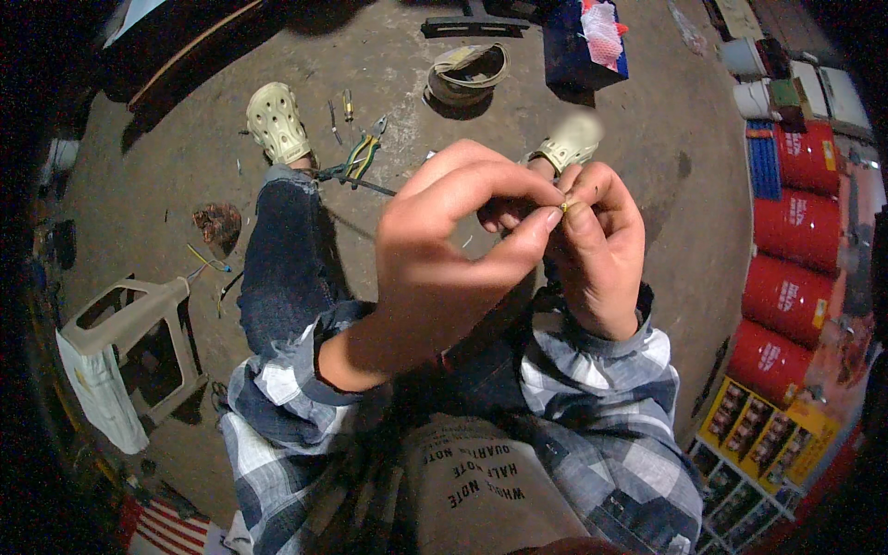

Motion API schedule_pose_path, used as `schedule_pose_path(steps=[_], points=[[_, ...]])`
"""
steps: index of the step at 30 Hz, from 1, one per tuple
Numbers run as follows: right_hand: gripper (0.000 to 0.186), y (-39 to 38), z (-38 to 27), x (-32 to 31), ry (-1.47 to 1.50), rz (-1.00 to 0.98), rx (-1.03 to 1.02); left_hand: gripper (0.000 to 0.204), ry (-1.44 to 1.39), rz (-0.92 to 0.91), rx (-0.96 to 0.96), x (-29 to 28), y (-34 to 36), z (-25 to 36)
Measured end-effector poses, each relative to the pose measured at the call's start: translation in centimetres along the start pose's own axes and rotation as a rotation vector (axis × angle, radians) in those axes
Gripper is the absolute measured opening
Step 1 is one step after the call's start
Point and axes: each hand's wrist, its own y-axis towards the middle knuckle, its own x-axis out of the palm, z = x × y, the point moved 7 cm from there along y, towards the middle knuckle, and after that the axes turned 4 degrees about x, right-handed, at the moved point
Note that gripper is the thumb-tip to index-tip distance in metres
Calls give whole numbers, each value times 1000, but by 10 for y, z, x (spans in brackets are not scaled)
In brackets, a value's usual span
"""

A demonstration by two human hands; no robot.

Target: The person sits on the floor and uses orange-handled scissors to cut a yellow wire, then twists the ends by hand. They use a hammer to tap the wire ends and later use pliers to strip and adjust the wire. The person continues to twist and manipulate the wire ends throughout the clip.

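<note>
My left hand [453,222] and my right hand [601,245] meet in front of me, above the floor between my legs. Between their fingertips is a small yellow piece [565,207], too small and too covered to name. Thumb and index finger of the left hand pinch it from one side. On the other side, the right thumb and curled fingers close on it. Beyond the left hand, pliers with green and yellow handles [362,157] lie on the floor, and a screwdriver [348,105] lies a little farther off.
Left on the floor are a beige plastic frame [190,338], thin wires [209,260] and a crumpled brown lump [218,228]. Ahead sit a round beige fabric bag [466,79] and a dark blue box [569,55]. Red drums [786,296] and a yellow crate [786,453] line the right.
</note>
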Motion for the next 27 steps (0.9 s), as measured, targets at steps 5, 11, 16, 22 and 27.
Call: schedule_pose_path(steps=[5,11,16,22,27], points=[[18,-1,-1,-1,-97,6,-37,13,166,41,54,-2,-2,8],[18,-5,1,3,-58,24,105,15,173,40,94,-2,-1,11],[21,-3,6,14,135,-99,326,13,113,55,64,1,0,9],[24,-6,8,21,417,-153,524,13,54,14,80,2,2,10],[25,-6,12,19,509,-170,503,13,10,-6,60,3,1,6]])
